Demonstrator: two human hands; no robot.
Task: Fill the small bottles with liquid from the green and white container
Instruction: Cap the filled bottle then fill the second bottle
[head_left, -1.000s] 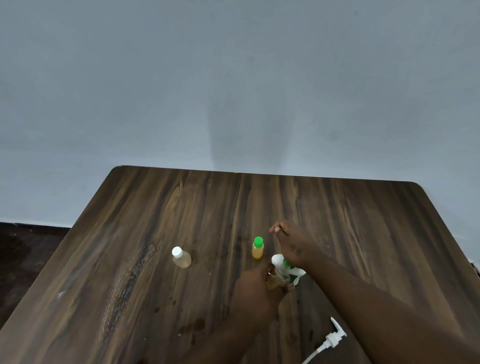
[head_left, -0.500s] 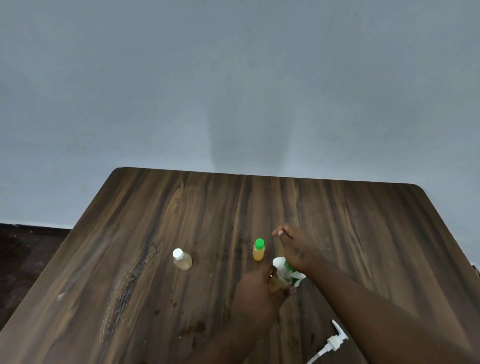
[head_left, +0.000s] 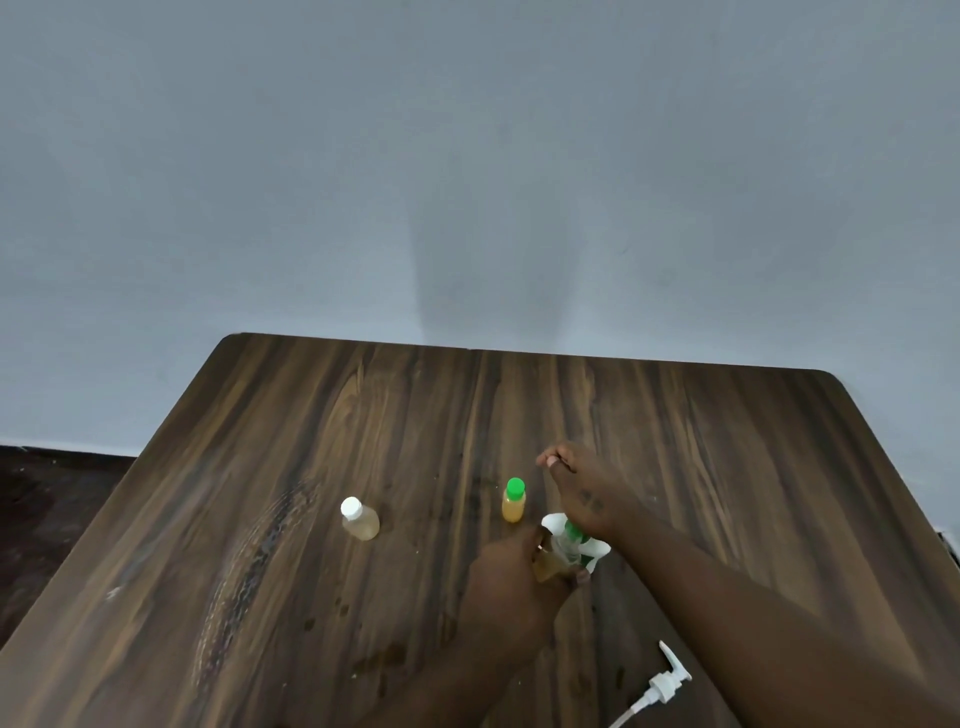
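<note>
Grey-blue wall (head_left: 467, 156) fills the upper half of the head view, and below it a dark wooden table (head_left: 363, 415) carries everything. I take the green-capped bottle (head_left: 513, 501), which stands upright with orange liquid inside, as the landmark.

Well to its left stands the white-capped bottle (head_left: 358, 522), also closed. Just to its near right the two hands meet. The left hand (head_left: 511, 577) comes from the near side and its fingers curl around an open small bottle (head_left: 549, 565) with some amber liquid in it. It seems to stand on the table, but the base is hidden.

The right hand (head_left: 582, 488) lies just to the right of the landmark and closes from above over the green and white container (head_left: 571, 538) (only the neck end shows under the palm). The long axis of the container seems to run from far to near, with the mouth tipped down, directly above the open small bottle and touching or almost touching it. I judge that pouring is in progress, and it depends on keeping the mouth over that narrow opening.

Far to the near right of the landmark lies a white pump head (head_left: 667, 683), held by neither hand.
</note>
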